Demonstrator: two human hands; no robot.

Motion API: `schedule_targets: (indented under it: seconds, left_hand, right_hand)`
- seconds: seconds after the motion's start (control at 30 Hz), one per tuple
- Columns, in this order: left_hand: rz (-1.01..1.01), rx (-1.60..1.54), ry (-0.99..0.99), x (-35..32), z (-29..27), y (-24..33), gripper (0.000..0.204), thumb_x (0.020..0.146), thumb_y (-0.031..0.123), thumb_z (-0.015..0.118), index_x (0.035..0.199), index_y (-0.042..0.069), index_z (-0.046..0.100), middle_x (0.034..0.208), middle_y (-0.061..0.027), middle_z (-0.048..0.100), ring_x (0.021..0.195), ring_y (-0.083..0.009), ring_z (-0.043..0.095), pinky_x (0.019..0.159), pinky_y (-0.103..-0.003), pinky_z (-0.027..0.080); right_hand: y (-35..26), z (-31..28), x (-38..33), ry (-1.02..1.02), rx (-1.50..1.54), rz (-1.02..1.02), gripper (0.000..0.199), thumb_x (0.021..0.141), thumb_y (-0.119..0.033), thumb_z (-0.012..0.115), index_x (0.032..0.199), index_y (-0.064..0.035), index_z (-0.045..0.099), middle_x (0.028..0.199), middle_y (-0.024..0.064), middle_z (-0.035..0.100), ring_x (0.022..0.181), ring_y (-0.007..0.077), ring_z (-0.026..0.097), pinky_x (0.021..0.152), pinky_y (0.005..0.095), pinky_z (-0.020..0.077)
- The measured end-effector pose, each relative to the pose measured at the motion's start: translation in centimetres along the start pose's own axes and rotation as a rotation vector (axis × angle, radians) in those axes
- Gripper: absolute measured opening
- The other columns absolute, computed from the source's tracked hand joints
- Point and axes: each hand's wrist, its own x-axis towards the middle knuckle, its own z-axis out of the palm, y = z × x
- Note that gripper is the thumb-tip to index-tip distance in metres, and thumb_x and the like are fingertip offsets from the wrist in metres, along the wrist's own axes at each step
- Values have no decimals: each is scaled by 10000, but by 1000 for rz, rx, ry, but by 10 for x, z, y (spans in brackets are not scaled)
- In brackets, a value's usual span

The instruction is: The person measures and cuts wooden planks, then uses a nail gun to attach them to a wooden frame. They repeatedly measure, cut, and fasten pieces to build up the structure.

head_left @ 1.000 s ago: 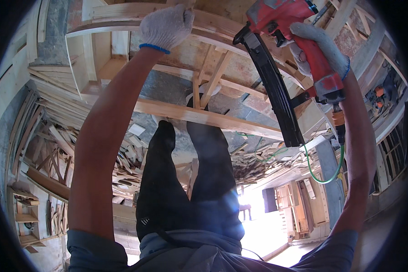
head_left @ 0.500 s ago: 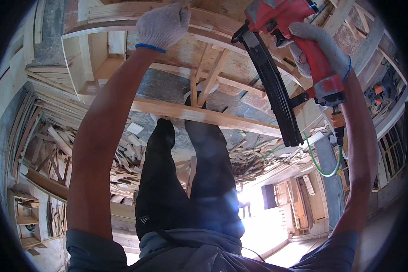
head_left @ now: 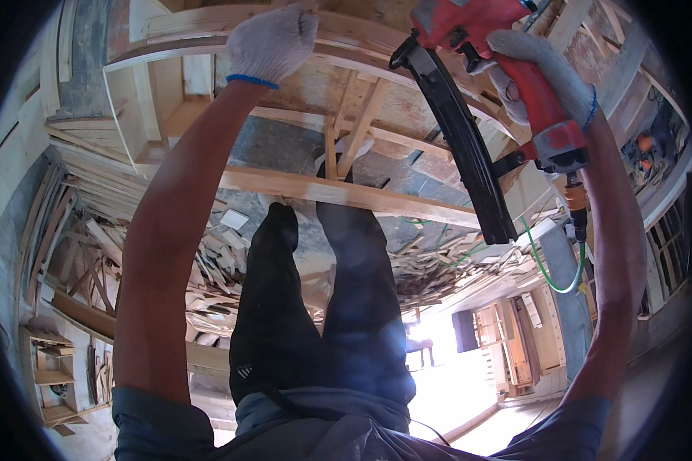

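Observation:
My right hand (head_left: 557, 73), in a pale knitted glove with a blue cuff edge, is wrapped round the handle of a red nail gun (head_left: 537, 104). The gun's long black magazine (head_left: 461, 142) slants down across the view, and a green air hose (head_left: 544, 278) hangs from its coupling. At the far side my gloved left hand (head_left: 269, 44) is closed over a rail of a wooden frame (head_left: 361, 63); its fingertips are mostly hidden. A nearer wooden rail (head_left: 307, 188) of the frame crosses in front of my legs. The gun's nose is cut off by the upper edge.
Wood offcuts (head_left: 223, 284) lie heaped on the floor behind my legs. Long strips of wood (head_left: 100, 173) are stacked at the left. A small wooden shelf (head_left: 52, 376) stands at the lower left, and an orange-and-black tool (head_left: 644, 150) lies at the far right.
The nail gun and both hands have shifted very slightly toward the upper edge. Both grips are unchanged.

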Motion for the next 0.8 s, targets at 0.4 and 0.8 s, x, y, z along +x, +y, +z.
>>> schedule_targets:
  seconds: [0.4,0.8]
  left_hand:
    - [41,0,47,2,11,-9,384,1010,438,467,935,170,732,751,-175,720,664,-396,702,583,-525,571]
    - [479,460,-111,45,31,-98,261,989,236,558,1196,84,607,1030,-217,713,960,-444,706,795,-526,581]
  right_hand:
    - [92,56,-88,208,245,-188,448,887,-385,780,1149,-36,676,721,39,646,593,138,641,554,297,542]
    - [368,272,-256,59,791,225,231,891,-150,732,1046,-15,625,753,43,659,596,148,662,529,296,547]
